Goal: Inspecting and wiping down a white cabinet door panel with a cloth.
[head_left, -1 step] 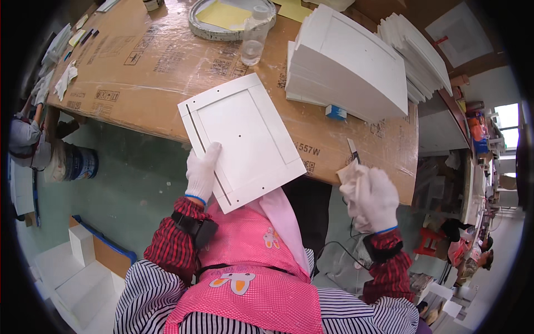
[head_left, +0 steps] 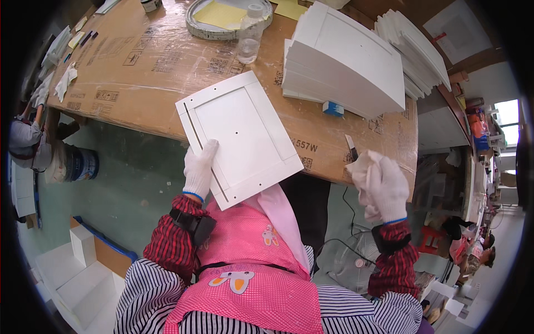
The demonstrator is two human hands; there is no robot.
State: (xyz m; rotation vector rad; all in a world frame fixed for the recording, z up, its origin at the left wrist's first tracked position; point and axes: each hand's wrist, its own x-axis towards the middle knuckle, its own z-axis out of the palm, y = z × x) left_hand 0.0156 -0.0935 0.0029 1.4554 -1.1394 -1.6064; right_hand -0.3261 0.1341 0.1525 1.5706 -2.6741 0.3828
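- Workbench (head_left: 150, 106): top sheathed in printed brown cardboard under glossy film; far edge cut off by the top of view.
- Stack of white panels (head_left: 350, 55): on the bench, right side; a second stack (head_left: 414, 44) behind it, partly hidden.
- Co-worker (head_left: 26, 139): at the far left, partly lost in the dark rim.
- White recessed panel (head_left: 239, 117): tilted, in front of the wearer, overlapping the near bench edge; cannot tell whether it touches the bench. Long dark slot along its left side, small dark holes; underside unseen.
- Round pail lid (head_left: 208, 30): far side of bench, yellow sheet (head_left: 222, 15) lying in it; top cropped.
- Left hand (head_left: 200, 170): gloved, clamped on the panel's left edge, thumb across the face; other fingers hidden behind.
- Right hand (head_left: 386, 192): gloved, gripping a bunched white cloth (head_left: 364, 167), just off the bench's near edge; finger detail blurred.
- Clear bottle (head_left: 250, 39): upright, beside the lid, part filled.
- Small blue box (head_left: 333, 108): against the stack's base.
- Knife (head_left: 350, 146): dark handle, pale blade; lower end meets the cloth's outline, contact unclear.
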